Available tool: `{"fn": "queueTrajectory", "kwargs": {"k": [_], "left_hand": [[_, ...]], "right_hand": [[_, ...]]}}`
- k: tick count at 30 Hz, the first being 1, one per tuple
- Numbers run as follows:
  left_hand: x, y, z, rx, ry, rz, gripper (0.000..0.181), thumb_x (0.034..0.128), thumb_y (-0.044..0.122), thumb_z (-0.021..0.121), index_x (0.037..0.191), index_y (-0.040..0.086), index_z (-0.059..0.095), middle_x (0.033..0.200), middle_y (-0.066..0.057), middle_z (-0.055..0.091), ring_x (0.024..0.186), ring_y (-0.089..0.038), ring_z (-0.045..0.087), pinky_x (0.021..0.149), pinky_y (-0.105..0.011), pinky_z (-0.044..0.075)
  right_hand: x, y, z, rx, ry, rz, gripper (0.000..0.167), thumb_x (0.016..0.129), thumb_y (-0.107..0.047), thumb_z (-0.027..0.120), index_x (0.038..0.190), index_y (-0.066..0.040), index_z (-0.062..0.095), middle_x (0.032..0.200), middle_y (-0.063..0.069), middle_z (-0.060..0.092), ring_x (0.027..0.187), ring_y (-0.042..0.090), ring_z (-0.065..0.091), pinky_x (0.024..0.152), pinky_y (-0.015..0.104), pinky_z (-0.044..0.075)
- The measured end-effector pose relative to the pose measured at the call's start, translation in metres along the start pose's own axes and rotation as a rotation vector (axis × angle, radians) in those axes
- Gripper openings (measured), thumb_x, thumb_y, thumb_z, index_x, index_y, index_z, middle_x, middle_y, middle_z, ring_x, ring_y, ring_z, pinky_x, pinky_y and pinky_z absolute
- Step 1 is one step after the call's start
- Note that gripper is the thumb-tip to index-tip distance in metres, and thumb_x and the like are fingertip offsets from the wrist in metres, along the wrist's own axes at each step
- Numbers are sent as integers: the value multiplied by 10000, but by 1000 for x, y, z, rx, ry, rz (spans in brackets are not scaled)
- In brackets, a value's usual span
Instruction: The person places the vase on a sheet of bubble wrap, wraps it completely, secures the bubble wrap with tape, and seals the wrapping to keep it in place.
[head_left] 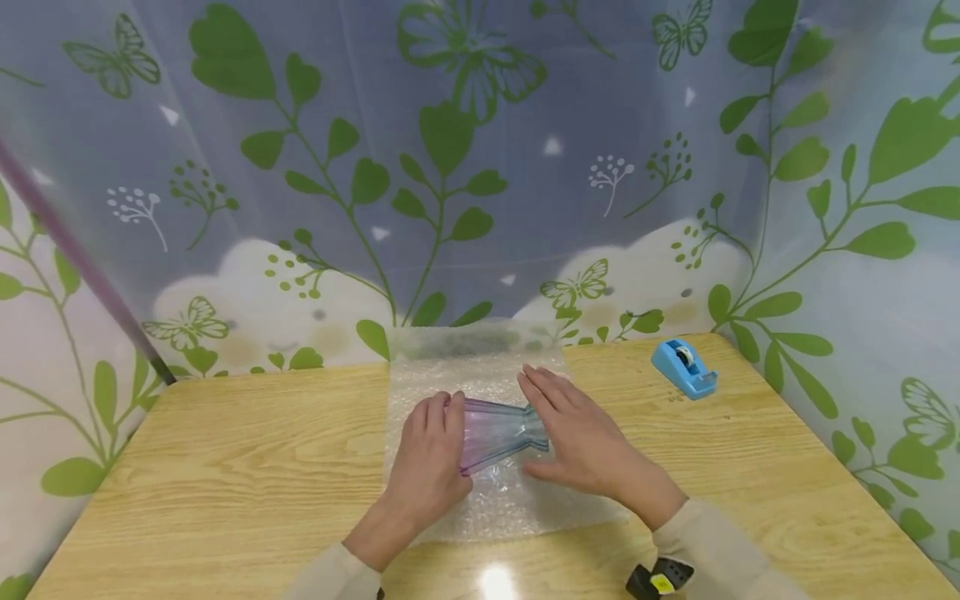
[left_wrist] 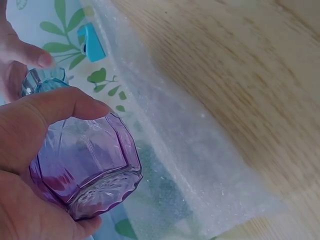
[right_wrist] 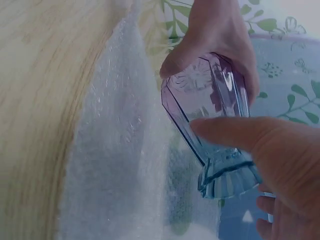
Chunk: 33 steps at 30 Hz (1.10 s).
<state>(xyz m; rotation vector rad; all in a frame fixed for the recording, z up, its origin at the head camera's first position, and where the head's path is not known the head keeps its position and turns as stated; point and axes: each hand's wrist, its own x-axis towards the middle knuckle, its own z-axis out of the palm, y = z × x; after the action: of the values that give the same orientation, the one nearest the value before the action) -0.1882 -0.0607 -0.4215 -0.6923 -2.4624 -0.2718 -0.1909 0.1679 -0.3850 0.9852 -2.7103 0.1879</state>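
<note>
A glass vase [head_left: 495,433], purple at its base and blue at its flared mouth, lies on its side in the air over a sheet of bubble wrap [head_left: 465,517]. My left hand [head_left: 429,458] grips the purple base, thumb on one side and fingers on the other, as the left wrist view shows on the vase [left_wrist: 90,155]. Around the blue mouth end is my right hand [head_left: 588,437], fingers straight and thumb spread apart. In the right wrist view its thumb [right_wrist: 230,132] overlaps the vase [right_wrist: 200,120]; contact there is hard to tell.
A blue tape dispenser [head_left: 684,368] stands at the back right of the wooden table [head_left: 262,458]. The bubble wrap's far edge leans up against the patterned curtain [head_left: 480,167] behind the table.
</note>
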Motion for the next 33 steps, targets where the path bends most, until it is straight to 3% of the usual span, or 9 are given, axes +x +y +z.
{"fn": "queueTrajectory", "kwargs": {"k": [7,17,22,26,33], "left_hand": [[2,2,-3,15,-12,3,885,466,121,816,1249,-75,454,1146,-233,505,1066,-389,481,948,-469,403],[5,7,-5,34,12,13,874,445,114,806,1229,-69,466,1120,-227,515,1038,-385,495,941,-460,410],[5,9,-5,45,-5,12,880,444,127,824,1227,-65,473,1116,-224,518,1040,-384,501,940,-461,416],[4,10,-6,57,-27,16,891,453,130,832,1244,-63,468,1133,-223,517,1056,-384,497,948,-458,412],[2,4,-6,-8,-36,45,960,458,143,850,1302,-57,438,1190,-220,496,1096,-376,477,974,-454,399]], "right_hand": [[8,-10,3,-93,22,-48,946,733,-393,798,1436,45,343,1485,185,339,1371,334,287,1125,421,200],[15,-21,9,-206,61,22,829,664,-317,860,1340,-9,495,1275,142,561,1213,295,489,1084,397,292],[18,-24,10,-227,69,39,693,629,-278,865,1209,-49,564,1052,87,634,980,252,583,888,395,461],[19,-23,11,-235,59,32,623,624,-277,863,1129,-70,563,968,63,618,871,230,575,722,366,495],[15,-17,15,-205,100,-12,639,631,-281,874,1138,-57,556,987,83,610,877,246,563,720,374,486]]}}
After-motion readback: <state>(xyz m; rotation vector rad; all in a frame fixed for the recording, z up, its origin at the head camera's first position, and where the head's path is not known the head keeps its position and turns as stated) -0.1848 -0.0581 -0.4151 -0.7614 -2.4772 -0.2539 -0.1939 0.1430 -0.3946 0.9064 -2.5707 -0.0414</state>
